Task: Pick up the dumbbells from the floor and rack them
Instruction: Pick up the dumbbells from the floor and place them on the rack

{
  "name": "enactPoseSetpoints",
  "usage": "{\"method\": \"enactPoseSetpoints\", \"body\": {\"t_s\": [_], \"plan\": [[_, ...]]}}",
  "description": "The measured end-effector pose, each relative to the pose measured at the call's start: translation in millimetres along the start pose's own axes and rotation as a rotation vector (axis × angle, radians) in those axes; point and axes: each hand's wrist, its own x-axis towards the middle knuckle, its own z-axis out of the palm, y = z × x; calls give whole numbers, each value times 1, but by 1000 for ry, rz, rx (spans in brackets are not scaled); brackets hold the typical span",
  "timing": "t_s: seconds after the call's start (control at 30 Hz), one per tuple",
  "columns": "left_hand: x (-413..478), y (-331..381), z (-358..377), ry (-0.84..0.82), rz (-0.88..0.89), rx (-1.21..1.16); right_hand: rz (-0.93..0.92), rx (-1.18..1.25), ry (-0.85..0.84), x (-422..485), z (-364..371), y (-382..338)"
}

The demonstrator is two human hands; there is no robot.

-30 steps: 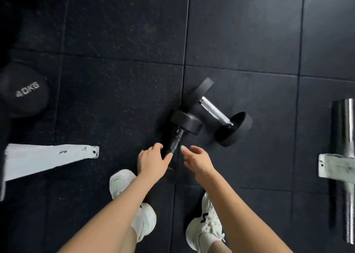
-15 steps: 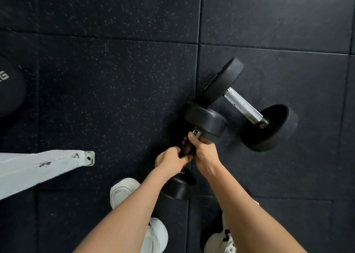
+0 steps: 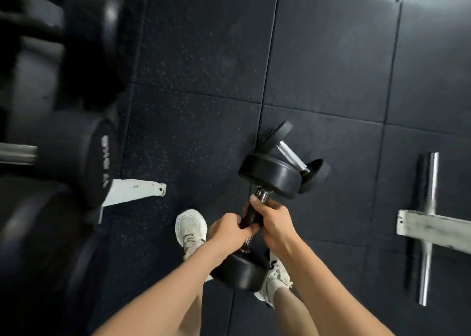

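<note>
Both hands clamped on one dumbbell, second one lying on the floor.

Left hand (image 3: 229, 230) and right hand (image 3: 274, 222) were wrapped tight round the handle of the near dumbbell (image 3: 270, 173), held over the shoes (image 3: 190, 227). Its far head covered part of the other dumbbell (image 3: 293, 153), which lay on the black floor (image 3: 193, 131) just beyond. Blurry rack (image 3: 76, 144) of big dumbbells sat off to the left, with a white foot (image 3: 133, 190) sticking out. A chrome bar (image 3: 428, 221) lay well off to the right.
</note>
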Motion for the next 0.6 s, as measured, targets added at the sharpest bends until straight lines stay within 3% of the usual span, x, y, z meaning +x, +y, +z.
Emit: {"method": "enactPoseSetpoints", "body": {"t_s": [0.37, 0.6], "plan": [[-344, 88, -110, 137, 178, -503, -279, -421, -220, -337, 56, -157], [-447, 81, -193, 340, 344, -601, -453, -613, -352, -452, 146, -202]]}}
